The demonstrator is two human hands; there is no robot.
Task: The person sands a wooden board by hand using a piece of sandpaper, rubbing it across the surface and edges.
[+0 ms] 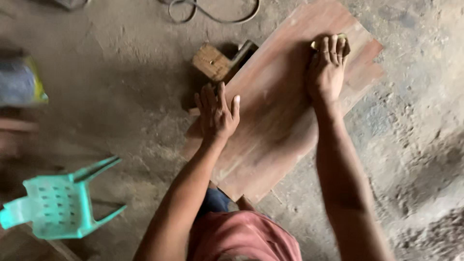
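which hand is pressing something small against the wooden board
The right hand, at the far end of the board, covers a small yellowish pad. The left hand lies flat and empty.

A reddish wooden board [270, 121] lay on the dusty floor [121, 87]. The left hand [216, 115] pressed flat on its left edge, while the right hand [328, 67] pressed a small yellowish pad [315, 44] near the far corner. A green plastic chair [58, 203] lay tipped nearby, beside a wooden block [211, 60]
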